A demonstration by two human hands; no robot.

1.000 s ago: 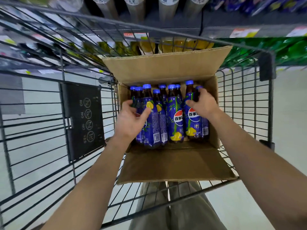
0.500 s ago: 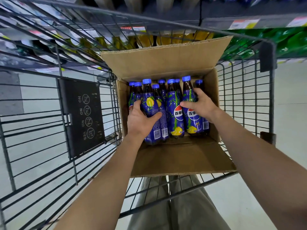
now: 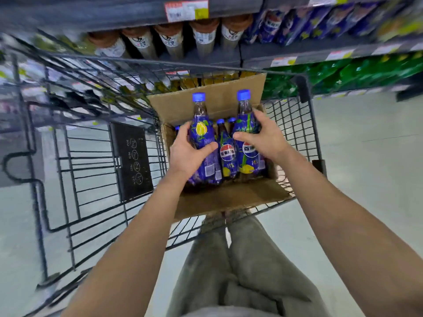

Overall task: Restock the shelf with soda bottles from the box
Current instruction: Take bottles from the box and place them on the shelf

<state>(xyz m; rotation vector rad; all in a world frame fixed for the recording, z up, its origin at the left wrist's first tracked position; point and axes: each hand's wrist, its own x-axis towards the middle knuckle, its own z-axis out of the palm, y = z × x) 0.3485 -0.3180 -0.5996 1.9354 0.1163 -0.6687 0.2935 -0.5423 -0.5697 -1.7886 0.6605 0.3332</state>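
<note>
An open cardboard box (image 3: 231, 197) sits in a wire shopping cart (image 3: 75, 170). My left hand (image 3: 186, 154) grips a blue-labelled soda bottle (image 3: 201, 126) with a blue cap, raised above the others. My right hand (image 3: 263, 136) grips a second soda bottle (image 3: 246, 124), also lifted, its cap near the box's back flap. More bottles (image 3: 226, 152) stand in the box between and behind the two raised ones. The shelf (image 3: 297, 53) lies ahead, with matching blue bottles (image 3: 320, 21) at the upper right.
Brown-capped drink bottles (image 3: 174, 42) fill the shelf directly ahead. Green packs (image 3: 343, 74) line the lower shelf at right, and yellow items show behind the box. A black sign panel (image 3: 132, 159) hangs on the cart's left wall. Pale floor lies right of the cart.
Both hands have closed round a bottle and lifted them up out of the row. The head has tilted up, bringing more of the shelf into view.
</note>
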